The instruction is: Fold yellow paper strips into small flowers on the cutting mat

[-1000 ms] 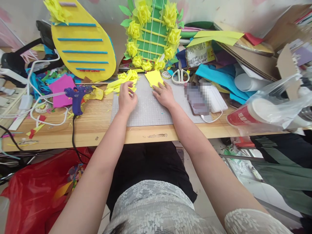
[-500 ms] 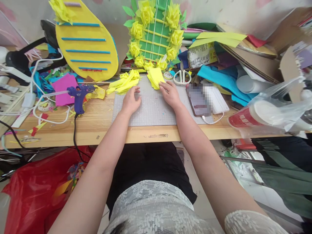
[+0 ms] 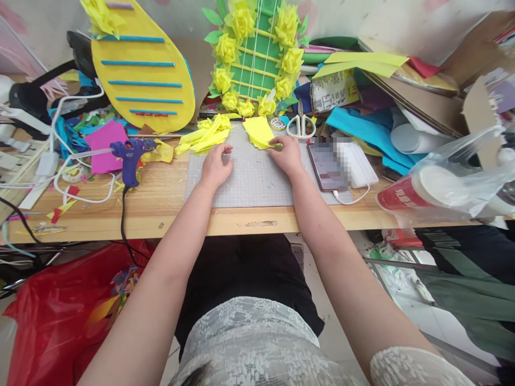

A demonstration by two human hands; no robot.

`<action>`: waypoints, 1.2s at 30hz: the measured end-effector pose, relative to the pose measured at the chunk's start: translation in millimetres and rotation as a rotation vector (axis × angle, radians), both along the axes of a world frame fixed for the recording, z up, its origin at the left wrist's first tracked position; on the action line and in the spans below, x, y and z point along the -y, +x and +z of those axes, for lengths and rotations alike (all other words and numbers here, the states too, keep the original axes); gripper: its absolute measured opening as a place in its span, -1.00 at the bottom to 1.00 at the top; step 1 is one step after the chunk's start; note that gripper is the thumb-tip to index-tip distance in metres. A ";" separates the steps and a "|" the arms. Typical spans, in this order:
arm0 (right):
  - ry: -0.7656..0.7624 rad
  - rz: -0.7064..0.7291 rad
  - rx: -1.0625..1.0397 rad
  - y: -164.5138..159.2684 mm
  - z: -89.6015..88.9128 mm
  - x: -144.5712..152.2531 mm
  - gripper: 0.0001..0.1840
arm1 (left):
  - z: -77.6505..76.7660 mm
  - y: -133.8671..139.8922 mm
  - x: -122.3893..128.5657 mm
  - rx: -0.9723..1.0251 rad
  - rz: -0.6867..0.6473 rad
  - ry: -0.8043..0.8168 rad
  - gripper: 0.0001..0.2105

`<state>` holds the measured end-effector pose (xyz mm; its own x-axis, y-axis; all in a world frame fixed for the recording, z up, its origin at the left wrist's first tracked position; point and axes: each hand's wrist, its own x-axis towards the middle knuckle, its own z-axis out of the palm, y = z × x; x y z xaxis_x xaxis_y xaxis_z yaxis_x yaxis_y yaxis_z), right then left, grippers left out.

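Observation:
A small stack of yellow crepe paper [image 3: 256,132] lies at the back of the grey cutting mat [image 3: 253,185]. My right hand [image 3: 286,154] has its thumb and fingers closed at the stack's right corner; how many sheets they pinch, I cannot tell. On the mat's left side rests my left hand [image 3: 217,165], fingers loosely curved and apart, with nothing in them. Just beyond it is a pile of twisted yellow crepe paper pieces [image 3: 206,134]. Behind the stack stands a green board [image 3: 257,59] with strings, ringed by yellow paper flowers [image 3: 290,60].
Scissors [image 3: 301,126] and a tape roll [image 3: 277,124] lie behind my right hand. A phone [image 3: 324,166] with a white cable is to the right, then a lidded cup [image 3: 406,193]. On the left are a blue glue gun [image 3: 131,161] and a yellow striped board [image 3: 140,69].
My right hand has shifted slightly right and down, and its fingers now close at the paper's corner. The stack looks turned and spread a little. My left hand has barely moved.

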<state>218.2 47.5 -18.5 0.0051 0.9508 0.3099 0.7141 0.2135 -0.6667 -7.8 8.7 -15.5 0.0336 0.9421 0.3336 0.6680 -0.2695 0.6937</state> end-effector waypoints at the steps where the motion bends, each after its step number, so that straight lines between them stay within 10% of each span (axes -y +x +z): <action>1: -0.001 -0.014 0.008 0.1 0.4 -0.1 -0.85 | 0.8 0.3 0.4 -0.005 0.001 0.003 -0.71; 27: -0.064 -0.087 -0.169 2.8 3.9 -4.1 -0.78 | 0.4 0.4 0.5 -0.003 -0.006 -0.009 -0.71; 36: -0.186 0.381 -0.289 -15.9 41.2 36.1 -0.94 | 9.5 -3.2 7.0 0.026 -0.037 0.065 -0.37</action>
<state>202.2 11.4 22.7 -0.2923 0.9406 0.1727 0.3898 0.2821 -0.8766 -10.9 1.7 -6.0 0.0589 0.9165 0.3956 0.6386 -0.3392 0.6907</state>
